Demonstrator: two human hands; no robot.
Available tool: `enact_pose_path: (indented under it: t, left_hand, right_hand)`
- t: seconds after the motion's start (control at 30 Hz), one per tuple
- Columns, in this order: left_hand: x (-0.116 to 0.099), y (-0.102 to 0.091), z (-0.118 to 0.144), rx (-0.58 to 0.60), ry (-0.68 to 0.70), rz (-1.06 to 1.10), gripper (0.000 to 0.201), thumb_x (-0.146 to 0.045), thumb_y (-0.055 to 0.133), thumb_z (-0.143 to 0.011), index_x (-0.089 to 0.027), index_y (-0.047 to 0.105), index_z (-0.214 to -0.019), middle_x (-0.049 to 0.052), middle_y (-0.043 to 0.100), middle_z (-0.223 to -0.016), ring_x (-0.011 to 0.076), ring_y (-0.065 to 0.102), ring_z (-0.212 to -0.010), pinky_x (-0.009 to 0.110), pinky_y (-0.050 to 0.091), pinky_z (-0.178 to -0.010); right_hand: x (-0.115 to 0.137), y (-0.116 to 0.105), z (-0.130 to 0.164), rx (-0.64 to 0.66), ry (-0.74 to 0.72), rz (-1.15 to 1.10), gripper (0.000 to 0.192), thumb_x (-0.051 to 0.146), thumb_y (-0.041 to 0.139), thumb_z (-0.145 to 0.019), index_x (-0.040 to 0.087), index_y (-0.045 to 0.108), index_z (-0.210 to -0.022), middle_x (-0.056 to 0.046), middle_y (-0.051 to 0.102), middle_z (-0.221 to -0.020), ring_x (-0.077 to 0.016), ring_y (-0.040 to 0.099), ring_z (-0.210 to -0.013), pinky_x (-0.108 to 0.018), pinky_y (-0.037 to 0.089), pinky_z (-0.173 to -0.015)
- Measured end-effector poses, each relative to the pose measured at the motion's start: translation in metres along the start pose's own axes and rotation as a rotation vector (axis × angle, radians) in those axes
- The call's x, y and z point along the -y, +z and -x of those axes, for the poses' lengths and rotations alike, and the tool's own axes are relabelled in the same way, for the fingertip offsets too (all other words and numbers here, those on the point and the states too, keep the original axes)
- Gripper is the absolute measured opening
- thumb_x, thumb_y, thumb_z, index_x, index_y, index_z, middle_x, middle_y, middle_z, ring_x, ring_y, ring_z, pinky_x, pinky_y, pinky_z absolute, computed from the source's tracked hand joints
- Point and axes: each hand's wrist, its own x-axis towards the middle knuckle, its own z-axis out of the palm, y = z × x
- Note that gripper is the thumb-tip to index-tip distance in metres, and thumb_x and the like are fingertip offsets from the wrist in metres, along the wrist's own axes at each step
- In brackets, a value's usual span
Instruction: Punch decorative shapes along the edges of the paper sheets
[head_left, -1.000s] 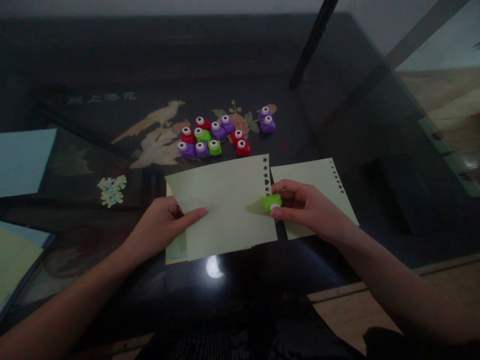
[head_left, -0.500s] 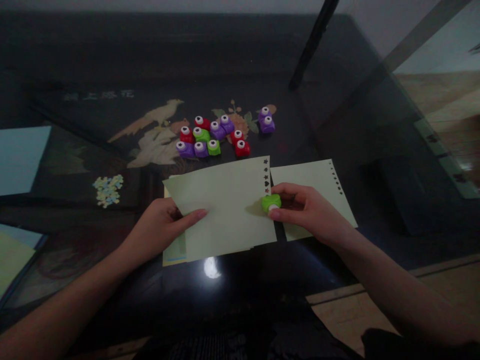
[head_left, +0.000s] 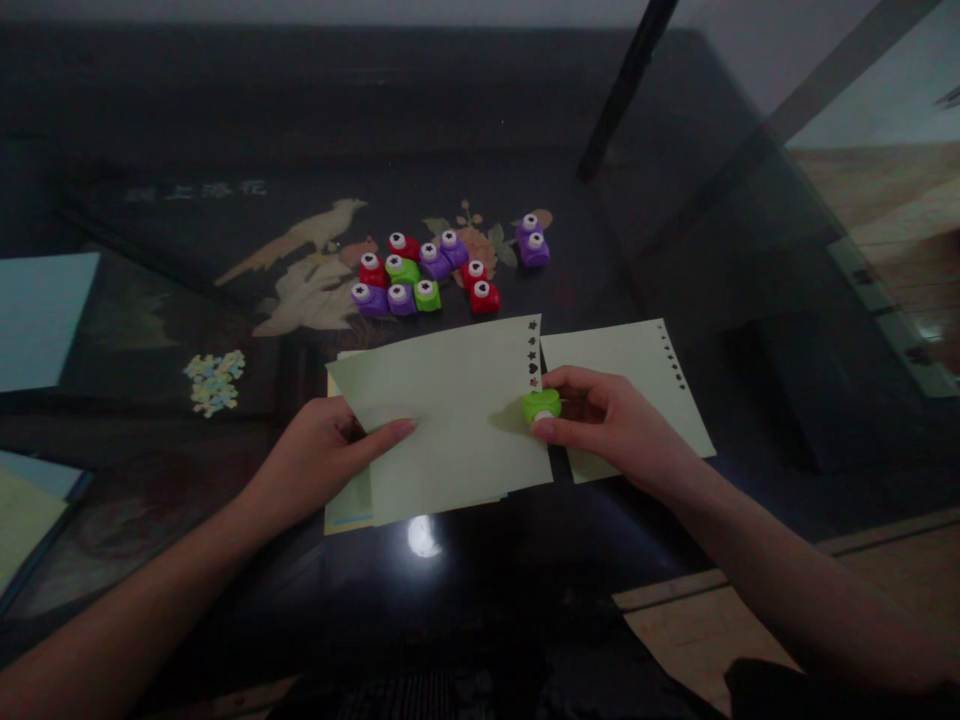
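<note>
My left hand grips the left edge of a pale green paper sheet, holding it over the dark table. A column of small punched shapes runs down the sheet's right edge. My right hand pinches a small green craft punch that sits on that right edge, just below the punched holes. A second pale green sheet with punched holes along its right side lies under my right hand.
Several red, purple and green craft punches are clustered on the table behind the sheets. A pile of small paper cut-outs lies to the left. Light blue paper sits at the far left edge. The table's glass top is dark and reflective.
The green punch and my right hand have shifted slightly left along the sheet's edge. My left hand keeps its grip on the sheet.
</note>
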Motion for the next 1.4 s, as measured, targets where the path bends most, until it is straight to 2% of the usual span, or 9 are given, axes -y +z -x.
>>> enact_pose_path:
  t: [0.4,0.8,1.03,1.4]
  left_hand:
    - [-0.0011,-0.0005,0.0002,-0.005,0.021,-0.04,0.032,-0.045,0.054,-0.075,-0.018,0.07,-0.069,0.005,0.075,-0.071,0.0169,0.065,-0.059,0.023,0.048,-0.052]
    - [0.0024,-0.0014,0.0001,-0.002,0.052,-0.049,0.033,-0.046,0.056,-0.076,-0.02,0.064,-0.057,0.002,0.073,-0.064,0.0158,0.062,-0.054,0.022,0.045,-0.047]
    - [0.0054,-0.0003,-0.0002,-0.002,0.05,-0.047,0.03,-0.045,0.057,-0.076,-0.02,0.067,-0.063,0.002,0.074,-0.067,0.0167,0.064,-0.057,0.023,0.048,-0.05]
    - [0.0056,-0.0009,0.0011,0.004,0.057,0.028,0.026,-0.044,0.059,-0.076,-0.022,0.072,-0.082,0.004,0.077,-0.09,0.0203,0.068,-0.073,0.027,0.054,-0.063]
  right_hand:
    - [0.0033,0.0012,0.0011,-0.013,0.006,0.006,0.035,0.033,0.079,-0.064,0.017,0.061,-0.089,0.0,0.062,-0.074,-0.0134,0.058,-0.068,-0.028,0.046,-0.065]
    - [0.0057,0.0021,0.0024,0.018,-0.017,0.017,0.029,0.032,0.077,-0.069,0.018,0.058,-0.087,0.002,0.059,-0.073,-0.0119,0.055,-0.066,-0.026,0.044,-0.061]
    - [0.0042,0.0016,0.0019,0.019,-0.071,0.092,0.028,0.036,0.073,-0.073,0.018,0.059,-0.088,0.001,0.057,-0.073,-0.0125,0.052,-0.064,-0.026,0.041,-0.058]
    - [0.003,0.0004,0.0,0.034,-0.084,0.087,0.026,0.035,0.073,-0.073,0.019,0.058,-0.086,0.001,0.056,-0.076,-0.0129,0.052,-0.067,-0.027,0.042,-0.061]
